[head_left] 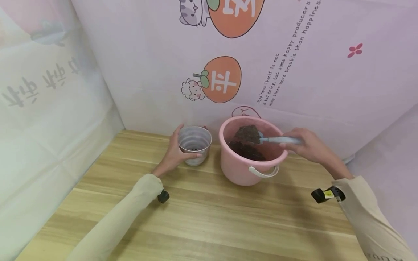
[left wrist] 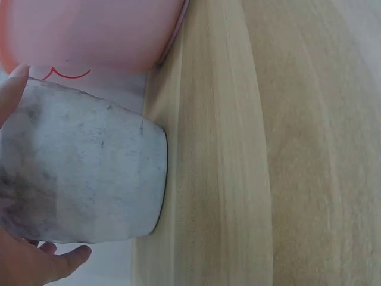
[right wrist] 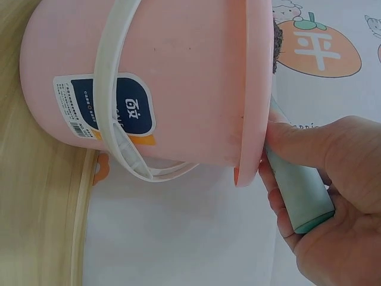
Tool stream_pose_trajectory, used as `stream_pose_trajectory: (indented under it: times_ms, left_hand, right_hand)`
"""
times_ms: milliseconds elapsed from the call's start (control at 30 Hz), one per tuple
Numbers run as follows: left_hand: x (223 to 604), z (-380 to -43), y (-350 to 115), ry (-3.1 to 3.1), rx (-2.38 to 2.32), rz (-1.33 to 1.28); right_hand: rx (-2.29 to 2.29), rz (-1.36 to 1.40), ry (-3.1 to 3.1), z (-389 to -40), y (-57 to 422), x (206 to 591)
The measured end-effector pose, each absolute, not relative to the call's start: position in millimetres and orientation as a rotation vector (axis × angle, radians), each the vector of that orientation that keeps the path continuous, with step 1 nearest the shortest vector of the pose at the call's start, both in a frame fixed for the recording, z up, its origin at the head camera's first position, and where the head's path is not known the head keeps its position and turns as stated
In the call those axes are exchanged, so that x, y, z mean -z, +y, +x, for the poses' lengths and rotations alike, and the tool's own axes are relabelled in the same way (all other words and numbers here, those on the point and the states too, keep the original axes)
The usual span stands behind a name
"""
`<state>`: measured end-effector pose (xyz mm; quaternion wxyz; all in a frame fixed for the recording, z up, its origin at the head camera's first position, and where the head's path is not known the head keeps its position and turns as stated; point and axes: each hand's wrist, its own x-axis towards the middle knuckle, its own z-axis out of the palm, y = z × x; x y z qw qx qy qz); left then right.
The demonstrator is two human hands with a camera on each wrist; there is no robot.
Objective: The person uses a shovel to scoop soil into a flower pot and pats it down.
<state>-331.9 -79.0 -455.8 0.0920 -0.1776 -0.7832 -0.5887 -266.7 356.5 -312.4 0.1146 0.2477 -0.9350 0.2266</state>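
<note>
A grey-white flower pot (head_left: 195, 137) stands upright on the wooden table, and a little dark matter shows at its bottom. My left hand (head_left: 174, 154) grips it from the left, thumb along the near side and fingers behind. To its right stands a pink bucket (head_left: 236, 170) with dark soil (head_left: 246, 150) inside. My right hand (head_left: 305, 145) holds a trowel by its pale blue handle (head_left: 282, 140) at the bucket's right rim. Heaped soil (head_left: 248, 133) covers the trowel's blade, over the bucket's inside. In the right wrist view, the fingers wrap the handle (right wrist: 300, 190) beside the rim.
The bucket's white handle (head_left: 266, 173) hangs down on its near side. Behind the pot and bucket rises a printed cloth backdrop (head_left: 156, 72), with another cloth wall (head_left: 49, 108) at the left. The wooden tabletop (head_left: 212, 217) stretches toward me.
</note>
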Motion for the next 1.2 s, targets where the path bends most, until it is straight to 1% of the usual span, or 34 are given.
stream_pose_trajectory:
  times_ms: [533,767,1200]
  left_hand:
    - [460.2,-336.7,-77.9,-2.312,1.888,-0.439]
    - [466.6,-338.5,-78.9,-2.253,1.963,-0.496]
    - [475.7,-338.5,-84.9,-2.235,2.048,-0.522]
  right_hand:
    - [-0.672,0.678,-2.767,-266.8,357.6,311.9]
    - [-0.684,0.668,-2.778,-266.0,356.9,312.4]
    - [-0.727,0.631,-2.791,-263.9,360.9,313.6]
